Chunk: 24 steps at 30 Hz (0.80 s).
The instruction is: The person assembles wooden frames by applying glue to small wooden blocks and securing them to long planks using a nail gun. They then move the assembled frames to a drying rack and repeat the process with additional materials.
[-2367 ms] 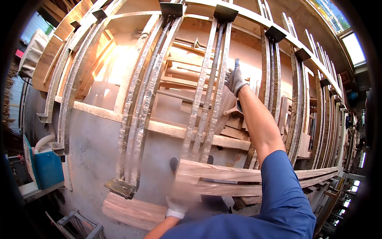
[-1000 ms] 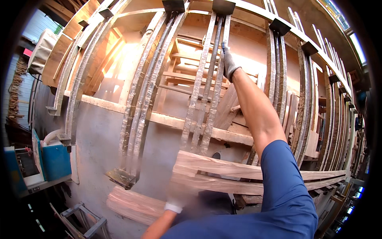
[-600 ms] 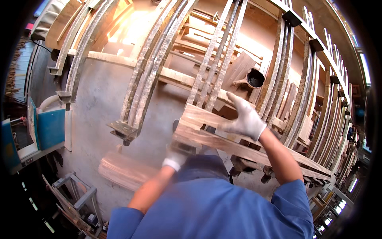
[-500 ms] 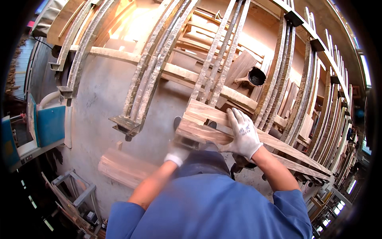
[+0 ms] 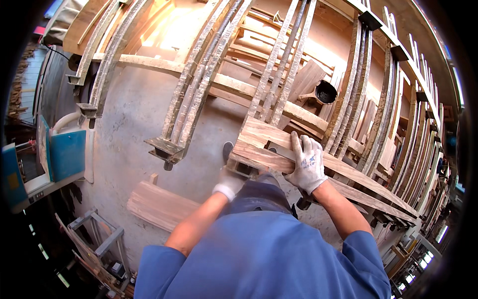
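Two long wooden boards, a far board (image 5: 266, 130) and a near board (image 5: 264, 155), lie side by side across the clamp bars, with a gap between them widening toward my body. My right hand (image 5: 307, 162), in a white printed glove, closes over the near board, fingers on its top and thumb at its near edge. Also gloved, my left hand (image 5: 230, 182) is down by the dark metal clamp end (image 5: 243, 169) under the near board's left end. Its fingers are blurred and partly hidden, so its grip does not show.
Rows of glue-crusted bar clamps (image 5: 184, 104) run across the bench frame. A black glue pot (image 5: 325, 92) sits among them. On the floor at lower left lies a wooden panel (image 5: 159, 204); a grey metal stand (image 5: 102, 234) and a blue-panelled machine (image 5: 67, 155) are farther left.
The view has shifted slightly, so the boards and clamps appear farther right. My right hand's fingers have drawn closer together on the board. My left hand stays beside the clamp end.
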Tool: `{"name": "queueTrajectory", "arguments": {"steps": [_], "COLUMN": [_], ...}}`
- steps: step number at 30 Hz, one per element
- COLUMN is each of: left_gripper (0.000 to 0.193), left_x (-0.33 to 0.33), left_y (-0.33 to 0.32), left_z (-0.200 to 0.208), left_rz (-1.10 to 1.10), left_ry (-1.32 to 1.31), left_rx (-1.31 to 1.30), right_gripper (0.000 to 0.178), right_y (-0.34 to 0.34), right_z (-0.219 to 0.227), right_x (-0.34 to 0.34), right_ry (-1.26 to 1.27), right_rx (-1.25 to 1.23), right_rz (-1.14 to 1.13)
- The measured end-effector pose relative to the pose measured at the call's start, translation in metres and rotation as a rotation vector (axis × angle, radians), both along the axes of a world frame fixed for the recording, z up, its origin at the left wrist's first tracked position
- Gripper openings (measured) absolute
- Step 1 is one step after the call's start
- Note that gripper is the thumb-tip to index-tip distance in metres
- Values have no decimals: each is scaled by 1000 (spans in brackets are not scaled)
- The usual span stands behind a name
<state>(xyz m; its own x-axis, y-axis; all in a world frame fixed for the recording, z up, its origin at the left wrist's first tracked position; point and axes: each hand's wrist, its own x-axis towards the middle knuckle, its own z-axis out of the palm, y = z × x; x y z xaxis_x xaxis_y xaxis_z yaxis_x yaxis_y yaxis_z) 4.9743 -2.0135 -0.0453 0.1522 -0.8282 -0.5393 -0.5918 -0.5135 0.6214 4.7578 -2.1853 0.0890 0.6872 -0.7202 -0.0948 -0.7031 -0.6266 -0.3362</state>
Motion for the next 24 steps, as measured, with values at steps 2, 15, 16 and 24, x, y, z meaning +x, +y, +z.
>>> {"name": "queueTrajectory", "arguments": {"steps": [2,15,16,24], "left_gripper": [31,42,41,35], "left_x": [-4,11,8,4], "left_y": [10,0,4,12], "left_z": [-25,-14,-25,-55], "left_rz": [276,6,118,151], "left_ry": [237,-142,1,37], "left_rx": [-59,-62,-85,19], "right_gripper": [128,127,127,128], "right_y": [-1,0,-1,-1], "right_z": [3,5,5,-4], "right_x": [1,-2,-2,-4], "right_ry": [-1,6,12,1], "right_rx": [12,10,13,-17], "right_rz": [6,5,2,7]}}
